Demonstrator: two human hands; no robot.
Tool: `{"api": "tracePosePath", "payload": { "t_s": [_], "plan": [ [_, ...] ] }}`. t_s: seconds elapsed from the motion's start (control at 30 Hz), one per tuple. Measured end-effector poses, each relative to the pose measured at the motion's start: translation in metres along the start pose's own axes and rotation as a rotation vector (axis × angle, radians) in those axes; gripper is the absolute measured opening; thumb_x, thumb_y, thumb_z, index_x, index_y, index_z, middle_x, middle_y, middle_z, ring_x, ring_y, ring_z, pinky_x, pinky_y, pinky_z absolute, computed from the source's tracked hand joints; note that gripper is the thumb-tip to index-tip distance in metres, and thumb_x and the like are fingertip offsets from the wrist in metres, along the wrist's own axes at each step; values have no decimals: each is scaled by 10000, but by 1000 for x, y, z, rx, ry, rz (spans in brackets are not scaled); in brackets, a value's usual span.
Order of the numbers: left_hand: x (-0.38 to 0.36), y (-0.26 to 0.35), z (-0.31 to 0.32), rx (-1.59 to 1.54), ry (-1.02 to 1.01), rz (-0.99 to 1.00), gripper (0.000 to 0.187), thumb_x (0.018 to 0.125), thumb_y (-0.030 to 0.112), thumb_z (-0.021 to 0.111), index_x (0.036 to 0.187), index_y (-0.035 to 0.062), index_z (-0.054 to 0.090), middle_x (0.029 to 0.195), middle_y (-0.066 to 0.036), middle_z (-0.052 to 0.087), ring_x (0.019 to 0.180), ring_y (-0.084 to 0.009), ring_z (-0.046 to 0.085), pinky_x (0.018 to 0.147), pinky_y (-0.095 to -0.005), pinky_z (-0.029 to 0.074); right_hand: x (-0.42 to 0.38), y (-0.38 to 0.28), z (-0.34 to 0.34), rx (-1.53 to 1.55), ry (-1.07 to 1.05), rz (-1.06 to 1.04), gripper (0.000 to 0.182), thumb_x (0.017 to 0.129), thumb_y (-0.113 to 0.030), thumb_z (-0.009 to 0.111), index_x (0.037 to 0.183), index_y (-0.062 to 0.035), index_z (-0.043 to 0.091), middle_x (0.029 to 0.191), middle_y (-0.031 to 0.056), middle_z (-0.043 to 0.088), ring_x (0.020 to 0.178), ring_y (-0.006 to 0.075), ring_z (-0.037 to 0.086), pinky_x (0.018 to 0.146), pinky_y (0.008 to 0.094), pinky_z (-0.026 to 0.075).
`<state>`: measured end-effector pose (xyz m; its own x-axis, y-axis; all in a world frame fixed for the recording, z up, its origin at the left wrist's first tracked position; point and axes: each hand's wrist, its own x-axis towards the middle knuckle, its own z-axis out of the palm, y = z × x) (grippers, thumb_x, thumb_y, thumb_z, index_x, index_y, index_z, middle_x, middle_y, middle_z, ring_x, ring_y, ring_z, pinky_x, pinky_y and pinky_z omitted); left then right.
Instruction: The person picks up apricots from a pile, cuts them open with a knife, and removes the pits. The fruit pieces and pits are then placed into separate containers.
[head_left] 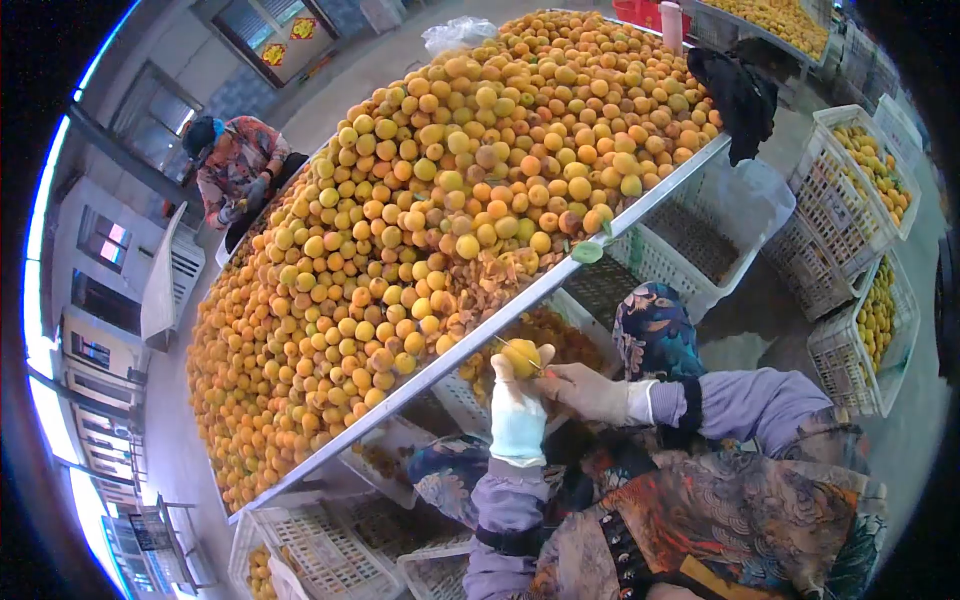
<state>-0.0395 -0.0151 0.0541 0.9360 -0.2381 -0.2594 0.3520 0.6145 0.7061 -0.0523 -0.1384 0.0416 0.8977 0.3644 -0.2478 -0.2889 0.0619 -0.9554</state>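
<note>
My left hand (517, 410), in a pale glove with bare fingertips, is closed around a yellow-orange apricot (521, 357) just off the table's metal edge. My right hand (590, 393), also gloved, comes in from the right and grips a small knife (551, 373). A bit of its reddish handle shows, and its thin blade lies against the apricot. Most of the handle is hidden by my fingers. Beyond both hands, a great heap of apricots (430, 200) covers the sloping table, with torn, brownish fruit pieces (500, 280) by the near edge.
The metal table rim (400, 395) runs diagonally before me. Below it stand plastic crates (690, 235), one holding fruit pieces (545, 335). Stacked crates of fruit (850, 190) are at right. A black cloth (735, 100) hangs over the corner. Another person (240, 165) sits across the heap.
</note>
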Motion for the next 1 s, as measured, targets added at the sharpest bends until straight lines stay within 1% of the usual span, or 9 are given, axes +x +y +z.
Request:
{"api": "tracePosePath", "payload": {
  "t_s": [0.27, 0.33, 0.47, 0.53, 0.57, 0.67, 0.77, 0.87, 1.0],
  "plan": [
    [12, -13, -18, -16, 13, 81, 522, 917, 479, 437, 1157, 20, 499, 1112, -112, 558, 972, -215, 543, 871, -323, 434, -8, -37, -15, 38, -102, 225, 318, 944, -354, 432, 839, -74, 542, 622, -11, 471, 453, 64, 378, 394, 221, 300],
    [12, -11, -19, 271, 11, 234, 510, 924, 462, 437, 1150, 10, 504, 1069, -91, 563, 973, -203, 546, 871, -314, 434, -10, -49, -17, -42, -119, 405, 380, 919, -393, 482, 972, -25, 563, 744, 13, 557, 669, 122, 502, 623, 294, 428],
    [4, -1, -3, -38, 56, -10, 498, 945, 440, 396, 1184, 11, 480, 1094, -132, 577, 989, -229, 561, 871, -350, 454, -6, -11, -5, 11, -92, 40, 352, 930, -348, 479, 1053, -30, 564, 831, 39, 589, 779, 129, 527, 722, 305, 442],
    [9, -11, -19, -34, 66, 1, 513, 939, 454, 398, 1183, 10, 481, 1088, -136, 582, 991, -236, 563, 872, -350, 456, 10, 3, 6, -35, 50, -221, 325, 926, -363, 476, 920, -50, 563, 632, -33, 468, 507, 65, 419, 449, 228, 339],
    [11, -15, -27, -23, 74, -1, 528, 934, 467, 400, 1182, 8, 482, 1083, -139, 586, 992, -243, 565, 873, -350, 458, -2, -13, -1, -33, -20, 109, 317, 921, -339, 492, 973, -35, 569, 682, -27, 492, 600, 72, 464, 539, 244, 386],
    [7, -13, -24, -61, 94, -2, 539, 925, 478, 410, 1176, 6, 485, 1086, -141, 584, 1002, -250, 562, 893, -355, 449, 13, 18, -10, -53, -76, 206, 305, 917, -332, 500, 954, -36, 566, 675, -24, 493, 609, 68, 465, 551, 242, 389],
    [12, -10, -27, 5, 54, 112, 484, 937, 426, 421, 1173, 7, 483, 1108, -137, 562, 1006, -236, 551, 914, -355, 428, -1, -6, -1, -177, 30, -174, 272, 915, -323, 494, 911, -58, 556, 616, -17, 490, 504, 64, 449, 446, 229, 369],
    [7, -4, -22, 160, 87, 252, 406, 955, 339, 420, 1187, 10, 469, 1114, -133, 546, 1002, -232, 544, 918, -352, 422, -8, -54, -8, 117, 155, 144, 269, 915, -341, 482, 881, -80, 539, 600, 4, 488, 475, 88, 441, 427, 257, 363],
    [-4, 3, -2, 654, 113, 502, 383, 906, 223, 497, 1218, 3, 458, 1118, -142, 548, 1021, -236, 534, 914, -357, 428, 19, -48, -27, 189, 283, 75, 298, 904, -356, 501, 950, -67, 560, 768, 16, 560, 646, 81, 504, 543, 247, 421]
  ]
}}
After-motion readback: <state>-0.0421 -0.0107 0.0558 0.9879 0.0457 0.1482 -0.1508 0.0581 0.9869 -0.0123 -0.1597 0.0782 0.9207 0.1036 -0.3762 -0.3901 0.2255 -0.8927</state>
